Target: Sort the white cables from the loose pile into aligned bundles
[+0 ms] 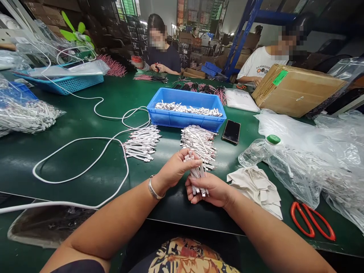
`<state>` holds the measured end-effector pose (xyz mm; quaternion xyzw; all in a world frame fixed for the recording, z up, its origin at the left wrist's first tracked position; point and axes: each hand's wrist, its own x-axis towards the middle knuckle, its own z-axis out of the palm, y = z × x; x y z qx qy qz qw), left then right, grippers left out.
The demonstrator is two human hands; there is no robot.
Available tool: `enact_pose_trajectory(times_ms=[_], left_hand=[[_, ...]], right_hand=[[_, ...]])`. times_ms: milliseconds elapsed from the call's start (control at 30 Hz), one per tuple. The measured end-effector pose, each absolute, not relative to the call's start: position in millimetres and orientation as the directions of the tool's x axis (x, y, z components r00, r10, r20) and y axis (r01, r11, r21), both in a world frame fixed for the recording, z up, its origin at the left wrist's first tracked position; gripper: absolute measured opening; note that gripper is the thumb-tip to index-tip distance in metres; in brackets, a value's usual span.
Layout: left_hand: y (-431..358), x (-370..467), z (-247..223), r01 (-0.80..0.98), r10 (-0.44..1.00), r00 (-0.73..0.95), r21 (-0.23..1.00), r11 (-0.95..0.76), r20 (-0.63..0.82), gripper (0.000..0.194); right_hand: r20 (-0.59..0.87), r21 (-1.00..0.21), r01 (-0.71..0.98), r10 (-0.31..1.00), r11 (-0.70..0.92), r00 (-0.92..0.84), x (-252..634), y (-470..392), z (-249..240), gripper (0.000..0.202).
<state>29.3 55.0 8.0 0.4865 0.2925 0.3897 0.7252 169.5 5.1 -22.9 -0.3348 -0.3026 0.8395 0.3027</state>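
Note:
Close to the table's front edge, my left hand [182,167] and my right hand [209,188] are both closed around one bundle of short white cables with connector ends [197,173]. The left fingers grip its upper part; the right hand cups the lower part. Just beyond lies a pile of similar white cables [199,142], partly hidden by my hands. A smaller cable pile [143,142] sits to its left. Behind both piles stands a blue bin [186,120] with more white pieces inside.
A long white cord [82,176] loops across the left. On the right are a phone [231,132], a clear bottle [253,151], a cloth [256,187], red-handled scissors [311,222] and bagged cables [321,170]. A cardboard box [295,91] stands behind. Two people work across the table.

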Motion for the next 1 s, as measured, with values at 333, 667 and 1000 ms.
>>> enact_pose_trajectory(times_ms=[333,667,1000], left_hand=[[58,22,13,-0.129,0.791,0.611,0.984,0.125,-0.020,0.016],[70,16,17,-0.394,0.939,0.343,0.907,0.148,-0.004,0.036],[66,20,11,-0.027,0.923,0.380,0.998,-0.051,0.058,0.024]], right_hand=[[-0.404,-0.761,-0.189,0.681,-0.621,-0.610,171,2,-21,0.035],[-0.336,-0.796,-0.273,0.769,-0.540,-0.544,174,5,-15,0.032],[-0.346,-0.800,-0.327,0.832,-0.503,-0.433,176,10,-16,0.027]])
